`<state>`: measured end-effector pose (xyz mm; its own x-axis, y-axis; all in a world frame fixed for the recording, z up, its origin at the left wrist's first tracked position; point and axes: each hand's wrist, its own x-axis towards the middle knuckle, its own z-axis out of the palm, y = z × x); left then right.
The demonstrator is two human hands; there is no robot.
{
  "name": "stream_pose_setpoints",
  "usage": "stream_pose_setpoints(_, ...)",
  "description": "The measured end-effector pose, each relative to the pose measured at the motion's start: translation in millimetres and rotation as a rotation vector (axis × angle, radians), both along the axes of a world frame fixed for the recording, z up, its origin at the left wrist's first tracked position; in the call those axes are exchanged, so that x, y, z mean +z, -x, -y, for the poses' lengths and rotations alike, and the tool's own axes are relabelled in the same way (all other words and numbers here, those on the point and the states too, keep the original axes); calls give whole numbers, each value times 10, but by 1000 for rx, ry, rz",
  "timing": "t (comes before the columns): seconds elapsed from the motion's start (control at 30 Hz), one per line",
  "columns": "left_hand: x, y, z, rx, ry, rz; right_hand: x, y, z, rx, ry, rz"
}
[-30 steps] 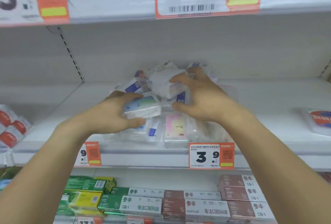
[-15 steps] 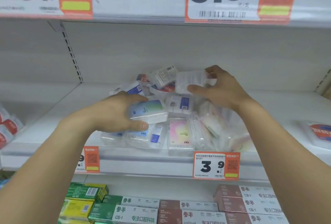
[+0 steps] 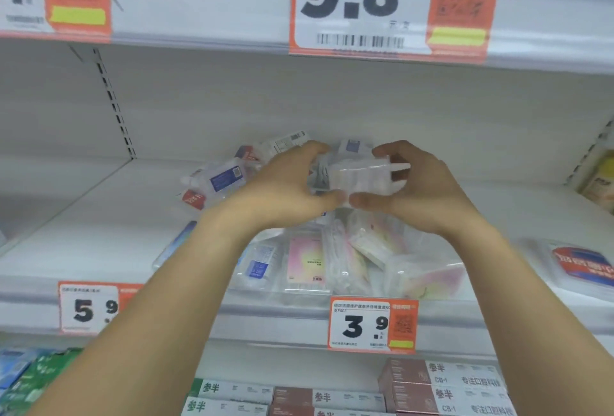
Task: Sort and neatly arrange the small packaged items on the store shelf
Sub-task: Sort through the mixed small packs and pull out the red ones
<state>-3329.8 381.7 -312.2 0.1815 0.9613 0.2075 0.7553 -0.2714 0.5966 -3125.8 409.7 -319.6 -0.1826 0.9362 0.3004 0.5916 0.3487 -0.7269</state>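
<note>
The left hand has risen from the lower packs to meet the right hand; both now pinch one clear packet above the pile. Squaring its edges before lowering it flat looks wise.

1. Even, bright, cool light falls from above; shadows stay faint.
2. The whole view is soft and slightly blurred, small print unreadable.
3. Wide-angle distortion bends the shelf edge and price tags toward the borders.
</note>
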Motion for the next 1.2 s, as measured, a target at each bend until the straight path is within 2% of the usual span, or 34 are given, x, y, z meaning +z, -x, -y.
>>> stream_pose_setpoints(0.1,8,-101,-34,-61,-9,205,-2,91,7,157,-62,-143)
stream_pose_setpoints(0.2,38,33,-19,-45,-50,242,-18,195,21,311,-147,-189)
stream_pose_setpoints(0.33,156,507,114,98,-186,220,-41,359,33,410,-29,-314)
stream_pose_setpoints(0.43,245,1050,296,262,-292,148,-46,500,5,287,-86,-47)
stream_pose_setpoints(0.53,276,1603,572,312,-129,33,-47,651,-25,210,-122,210)
stream_pose_setpoints(0.6,237,1886,742,333,50,-149,-54,739,-70,151,-143,339)
stream_pose_setpoints(0.67,148,2085,858,354,181,-336,-70,790,-122,103,-128,415)
stream_pose_setpoints(0.87,-41,2273,940,292,475,-546,-176,817,-198,72,4,522)
stream_pose_setpoints(0.93,-12,2223,922,250,491,-522,-193,833,-178,67,44,558)
stream_pose_setpoints(0.97,21,2163,906,234,428,-464,-194,837,-173,66,60,581)
stream_pose_setpoints(1.07,102,1826,827,178,76,-264,-165,824,-160,86,103,571)
stream_pose_setpoints(1.1,115,1684,793,137,21,-214,-150,812,-152,95,109,547)
stream_pose_setpoints(1.2,102,1288,696,15,56,-124,-84,755,-130,91,63,458)
